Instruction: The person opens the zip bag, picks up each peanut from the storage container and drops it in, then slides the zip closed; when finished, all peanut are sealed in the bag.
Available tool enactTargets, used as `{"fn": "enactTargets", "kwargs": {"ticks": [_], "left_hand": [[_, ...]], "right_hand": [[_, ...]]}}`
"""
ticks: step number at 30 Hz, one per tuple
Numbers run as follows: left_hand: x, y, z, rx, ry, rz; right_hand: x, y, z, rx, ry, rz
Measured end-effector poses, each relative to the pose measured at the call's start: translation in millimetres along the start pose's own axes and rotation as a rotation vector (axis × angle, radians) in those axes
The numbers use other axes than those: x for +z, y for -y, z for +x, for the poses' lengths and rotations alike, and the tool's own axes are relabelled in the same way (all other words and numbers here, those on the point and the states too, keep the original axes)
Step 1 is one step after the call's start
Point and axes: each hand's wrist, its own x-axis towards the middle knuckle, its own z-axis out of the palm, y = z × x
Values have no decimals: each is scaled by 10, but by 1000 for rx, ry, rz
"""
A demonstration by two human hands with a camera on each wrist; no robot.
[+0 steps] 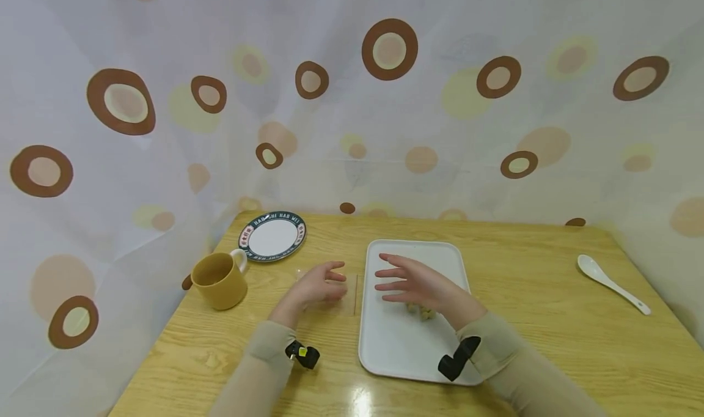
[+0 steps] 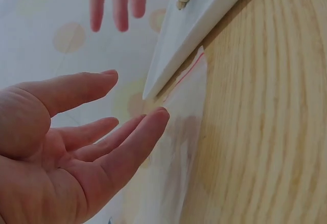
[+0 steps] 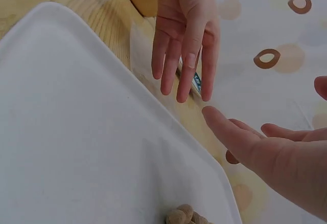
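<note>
My left hand (image 1: pixel 318 284) hovers above a clear plastic bag (image 1: pixel 351 304) with a red line along its edge, fingers spread and relaxed, holding nothing. In the left wrist view the bag (image 2: pixel 176 157) lies on the wood beside the tray. Over the white tray (image 1: pixel 398 350) my right hand (image 1: pixel 420 282) is held with its fingers extended and apart, also holding nothing. Small round tan pieces (image 1: pixel 426 313) rest on the tray, partly hidden beneath that hand; the right wrist view shows them (image 3: pixel 185 216) near the tray's edge.
A yellow mug (image 1: pixel 221 285) with a white handle stands at the left edge of the wooden table (image 1: pixel 528 282). Behind it lies a plate (image 1: pixel 273 236) with a dark patterned rim. A white spoon (image 1: pixel 613 285) is at the far right. Patterned cloth hangs behind the table.
</note>
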Motion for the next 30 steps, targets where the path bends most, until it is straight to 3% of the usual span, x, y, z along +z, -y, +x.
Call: {"fn": "enactTargets", "kwargs": {"ticks": [7, 13, 23, 30], "left_hand": [[64, 16, 30, -50, -19, 5], [87, 36, 36, -87, -29, -37], [60, 124, 39, -86, -47, -70], [60, 105, 20, -90, -48, -68]], "right_hand": [[84, 44, 162, 36, 19, 119], [150, 59, 284, 84, 76, 147], [224, -3, 424, 159, 67, 230], [235, -64, 478, 169, 50, 304]]}}
